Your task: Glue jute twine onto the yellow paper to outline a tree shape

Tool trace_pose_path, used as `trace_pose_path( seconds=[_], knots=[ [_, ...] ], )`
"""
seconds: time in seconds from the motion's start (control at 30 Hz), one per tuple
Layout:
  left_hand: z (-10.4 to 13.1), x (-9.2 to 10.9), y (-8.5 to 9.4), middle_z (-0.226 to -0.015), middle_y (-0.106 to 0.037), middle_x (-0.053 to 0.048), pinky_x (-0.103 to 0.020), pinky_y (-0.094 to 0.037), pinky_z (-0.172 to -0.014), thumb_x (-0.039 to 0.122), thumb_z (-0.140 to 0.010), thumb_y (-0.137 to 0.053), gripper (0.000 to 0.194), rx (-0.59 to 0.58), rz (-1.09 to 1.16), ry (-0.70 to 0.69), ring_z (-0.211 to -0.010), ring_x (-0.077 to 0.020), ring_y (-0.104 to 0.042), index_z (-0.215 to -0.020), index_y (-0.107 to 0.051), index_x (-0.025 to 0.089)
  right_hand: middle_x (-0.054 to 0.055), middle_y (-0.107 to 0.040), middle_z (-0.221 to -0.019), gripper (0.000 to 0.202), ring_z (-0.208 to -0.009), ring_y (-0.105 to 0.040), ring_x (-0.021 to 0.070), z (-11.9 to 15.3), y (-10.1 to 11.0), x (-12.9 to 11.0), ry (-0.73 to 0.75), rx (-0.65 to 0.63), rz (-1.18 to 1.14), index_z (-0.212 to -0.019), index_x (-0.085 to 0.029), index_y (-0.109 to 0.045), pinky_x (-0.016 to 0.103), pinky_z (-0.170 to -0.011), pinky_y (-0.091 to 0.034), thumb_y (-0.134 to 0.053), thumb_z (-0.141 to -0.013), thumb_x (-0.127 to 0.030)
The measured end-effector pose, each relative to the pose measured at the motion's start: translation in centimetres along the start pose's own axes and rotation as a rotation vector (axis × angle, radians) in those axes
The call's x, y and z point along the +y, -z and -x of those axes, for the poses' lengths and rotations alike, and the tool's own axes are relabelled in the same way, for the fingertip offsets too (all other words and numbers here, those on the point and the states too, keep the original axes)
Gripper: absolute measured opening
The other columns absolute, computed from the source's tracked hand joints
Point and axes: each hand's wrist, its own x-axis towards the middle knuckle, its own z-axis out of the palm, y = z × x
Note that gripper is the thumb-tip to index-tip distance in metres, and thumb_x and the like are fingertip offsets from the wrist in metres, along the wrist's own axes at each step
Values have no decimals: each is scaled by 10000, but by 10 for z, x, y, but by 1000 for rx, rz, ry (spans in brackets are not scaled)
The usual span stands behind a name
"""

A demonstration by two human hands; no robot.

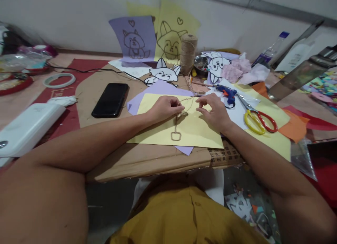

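A sheet of yellow paper (205, 135) lies in front of me, over a purple sheet (184, 150). On it, brown twine (176, 124) runs down to a small rounded square outline (176, 136), with a little loop near my fingers. My left hand (167, 109) rests on the paper, its fingertips pinched at the twine by that loop. To the right, my right hand (213, 112) hovers close to the loose twine end, thumb and forefinger apart with nothing visible between them.
A twine spool (188, 54), fox cutouts (163, 74) and a blue glue gun (226, 93) stand or lie behind. Scissors (259, 121) are at the right, near a bottle (295, 75). A black phone (110, 100), tape roll (59, 80) and white device (31, 128) lie left.
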Motion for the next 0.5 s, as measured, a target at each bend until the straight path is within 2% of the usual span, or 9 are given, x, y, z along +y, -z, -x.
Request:
trace_pose_path(
  seconds=[0.07, 0.1, 0.2, 0.3, 0.4, 0.5],
  knots=[
    [0, 2, 0, -733, -757, -47, -244, -443, -608, 440, -883, -754, 305, -4, 10, 6, -653, -140, -628, -778, -761, 154, 33, -744, -873, 41, -904, -669, 266, -2, 2, 2, -46, 28, -4, -955, -250, -724, 446, -874, -483, -748, -965, -218],
    [0, 3, 0, -730, -755, -48, -238, -446, -601, 439, -895, -749, 312, -10, 37, 17, -644, -134, -628, -774, -757, 152, 32, -738, -861, 66, -878, -662, 259, -4, 5, 4, -65, 32, 6, -911, -251, -732, 444, -866, -483, -750, -974, -253],
    [1, 8, -1, -739, -750, -63, -214, -446, -561, 452, -956, -710, 366, -11, 167, 80, -606, -109, -612, -769, -734, 139, 37, -709, -815, 257, -839, -642, 247, -16, 13, 5, -48, -22, 66, -830, -247, -752, 434, -842, -483, -703, -1027, -405],
    [3, 12, -2, -747, -731, -76, -200, -431, -505, 478, -1022, -635, 430, 28, 267, 121, -585, -101, -606, -787, -728, 130, 57, -682, -803, 432, -846, -634, 247, -33, 15, 2, 52, -91, 73, -797, -239, -756, 418, -809, -492, -609, -1064, -545],
    [3, 12, -1, -685, -680, -56, -199, -406, -462, 487, -1053, -582, 471, 70, 289, 120, -546, -98, -578, -785, -733, 130, 62, -670, -824, 414, -869, -635, 248, -42, 4, -6, 125, -67, 38, -852, -242, -771, 418, -817, -511, -589, -1074, -541],
    [3, 10, -1, -691, -678, -48, -197, -400, -461, 498, -1041, -598, 464, 96, 274, 89, -543, -92, -558, -795, -744, 133, 69, -701, -935, 212, -919, -655, 249, -39, -11, -10, 105, 16, -16, -1024, -256, -774, 420, -830, -542, -643, -1063, -418]
  ],
)
